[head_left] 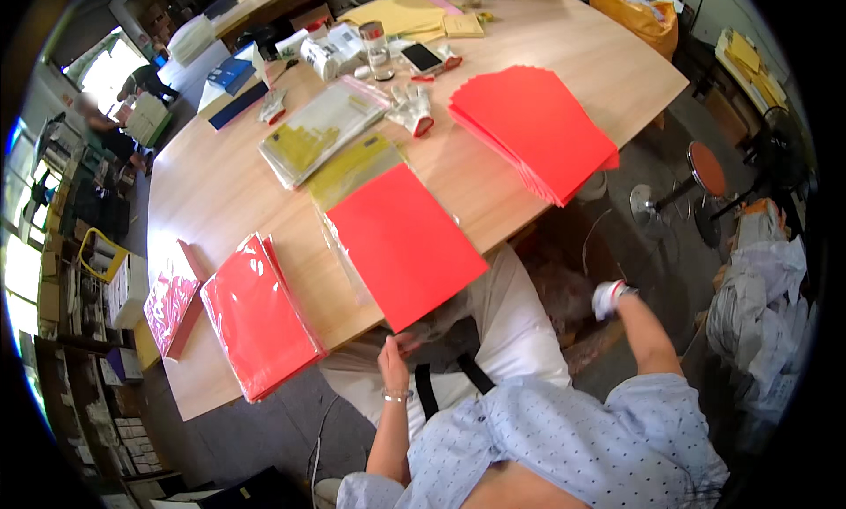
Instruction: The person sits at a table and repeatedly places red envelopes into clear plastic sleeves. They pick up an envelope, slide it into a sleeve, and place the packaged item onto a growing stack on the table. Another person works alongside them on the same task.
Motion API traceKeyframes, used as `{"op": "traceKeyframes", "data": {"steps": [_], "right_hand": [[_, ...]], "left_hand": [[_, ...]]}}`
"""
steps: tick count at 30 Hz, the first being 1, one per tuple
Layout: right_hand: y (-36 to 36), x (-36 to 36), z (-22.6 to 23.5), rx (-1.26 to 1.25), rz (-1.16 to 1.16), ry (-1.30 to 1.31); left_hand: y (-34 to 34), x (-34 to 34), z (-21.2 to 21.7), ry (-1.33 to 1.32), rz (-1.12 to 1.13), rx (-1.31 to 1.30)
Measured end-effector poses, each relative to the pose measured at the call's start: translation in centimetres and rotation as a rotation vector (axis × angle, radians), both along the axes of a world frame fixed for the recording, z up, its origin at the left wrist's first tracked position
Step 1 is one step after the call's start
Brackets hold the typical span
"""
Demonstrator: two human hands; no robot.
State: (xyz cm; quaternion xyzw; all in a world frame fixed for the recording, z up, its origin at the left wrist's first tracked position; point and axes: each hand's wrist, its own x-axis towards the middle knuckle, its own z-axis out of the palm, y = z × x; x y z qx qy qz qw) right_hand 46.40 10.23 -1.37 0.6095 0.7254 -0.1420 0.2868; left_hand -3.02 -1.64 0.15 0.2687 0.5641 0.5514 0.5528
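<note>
A red sheet of card or paper (405, 245) lies at the table's near edge, its near corner jutting over my lap. Clear plastic bag film (351, 267) shows along its left side and below that corner. My left hand (393, 361), bare with a bracelet at the wrist, is closed at the film by this corner; the fingertips are partly hidden. Out to the right, past the table edge and above the floor, my right hand (610, 299) wears a white glove with a red cuff. It is small and blurred, so its fingers cannot be made out.
A fanned stack of red sheets (538, 130) sits right; bagged red packs (263, 319) lie left. Beyond are clear bags (322, 126), work gloves (411, 111), a phone (423, 58) and a jar (376, 51). A stool (707, 169) stands right. Other people are far left.
</note>
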Motion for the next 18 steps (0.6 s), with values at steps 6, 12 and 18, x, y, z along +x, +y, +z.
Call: {"op": "traceKeyframes", "data": {"steps": [6, 12, 18], "right_hand": [[1.4, -16.5, 7.4, 0.665, 0.183, 1.054], [4.4, -19.9, 10.7, 0.336, 0.234, 1.247], [4.1, -22.6, 9.6, 0.435, -0.04, 0.896]], "left_hand": [[2.2, 0.5, 5.8, 1.544, 0.084, 0.536], [3.5, -1.8, 5.5, 1.314, -0.219, 0.6], [4.4, -1.9, 3.6, 1.074, -0.041, 0.065]]}}
